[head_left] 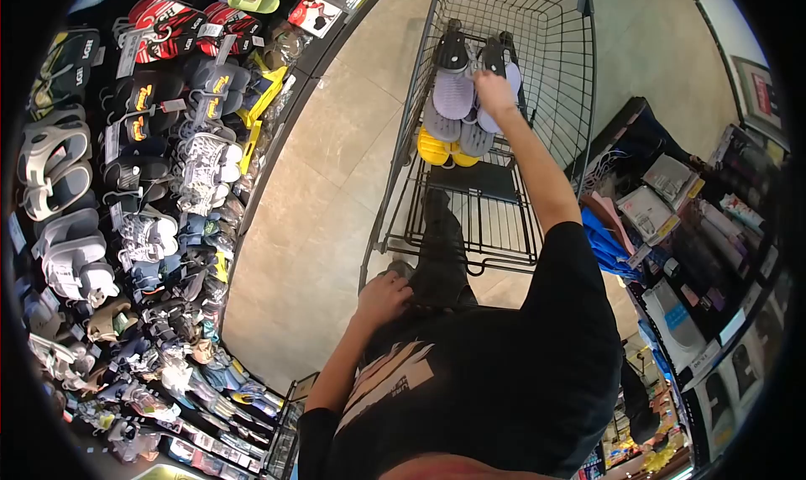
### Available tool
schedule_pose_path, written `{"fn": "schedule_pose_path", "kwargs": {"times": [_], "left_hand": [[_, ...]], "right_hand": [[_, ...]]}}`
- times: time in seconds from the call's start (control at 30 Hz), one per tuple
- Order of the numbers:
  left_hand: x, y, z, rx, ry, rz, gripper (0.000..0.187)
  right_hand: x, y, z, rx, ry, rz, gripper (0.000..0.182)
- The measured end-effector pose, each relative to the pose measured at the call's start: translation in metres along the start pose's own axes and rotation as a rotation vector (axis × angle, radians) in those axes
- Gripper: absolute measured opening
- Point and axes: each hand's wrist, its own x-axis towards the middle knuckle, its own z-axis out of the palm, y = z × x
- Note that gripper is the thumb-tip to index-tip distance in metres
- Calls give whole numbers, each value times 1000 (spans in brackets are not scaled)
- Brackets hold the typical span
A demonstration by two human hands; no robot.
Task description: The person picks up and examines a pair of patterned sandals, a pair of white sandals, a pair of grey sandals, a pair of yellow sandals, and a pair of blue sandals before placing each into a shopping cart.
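Several pairs of slip-on clogs sit in the shopping cart [588, 85]. My right hand [497, 95] reaches into it, fingers closed on a black clog [492, 57]. Beside that lies another black clog [452, 53]. Below it are a lavender clog [453, 96], grey clogs [475, 141] and yellow clogs [433, 148], stacked toward me. My left hand [384, 298] is low, in front of my body near the cart's near left corner. Its fingers are curled; a dark grey rounded thing [401, 268] shows just beyond them, and I cannot make out what they hold.
Left of the aisle stands a tall rack of hanging sandals [57, 162] and slippers, with yellow price strips. Shelves of packaged goods [663, 201] rise on the right. A black flap [475, 181] lies at the cart's near end. Tiled floor [311, 144] runs between rack and cart.
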Motion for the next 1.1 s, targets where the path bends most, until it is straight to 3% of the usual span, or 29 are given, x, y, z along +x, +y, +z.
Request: {"fn": "schedule_pose_path", "kwargs": {"times": [0.2, 0.3, 0.43, 0.6, 0.7, 0.77, 0.87, 0.97, 1.1], "left_hand": [[-5, -4, -2, 34, 23, 30, 25], [-9, -4, -1, 54, 45, 49, 25], [-8, -5, -6, 83, 104, 104, 21], [-2, -8, -10, 135, 206, 192, 17], [-4, -2, -23, 68, 218, 236, 19], [-10, -2, -41, -190, 378, 375, 24], [-42, -10, -61, -215, 508, 404, 22], [-96, -48, -76, -190, 684, 363, 20], [-178, -131, -55, -263, 764, 123, 18]], "right_hand": [[4, 36, -102, 71, 290, -37, 17], [-23, 13, -167, 47, 372, 32, 21], [-66, -25, -248, 107, 550, -27, 26], [-119, -96, -353, 219, 672, -120, 27], [-145, -140, -405, 228, 625, -154, 28], [-160, -179, -435, 275, 678, -201, 27], [-172, -246, -472, 260, 587, -226, 23], [-167, -314, -494, 249, 556, -302, 21], [-144, -398, -500, 289, 599, -456, 22]]}}
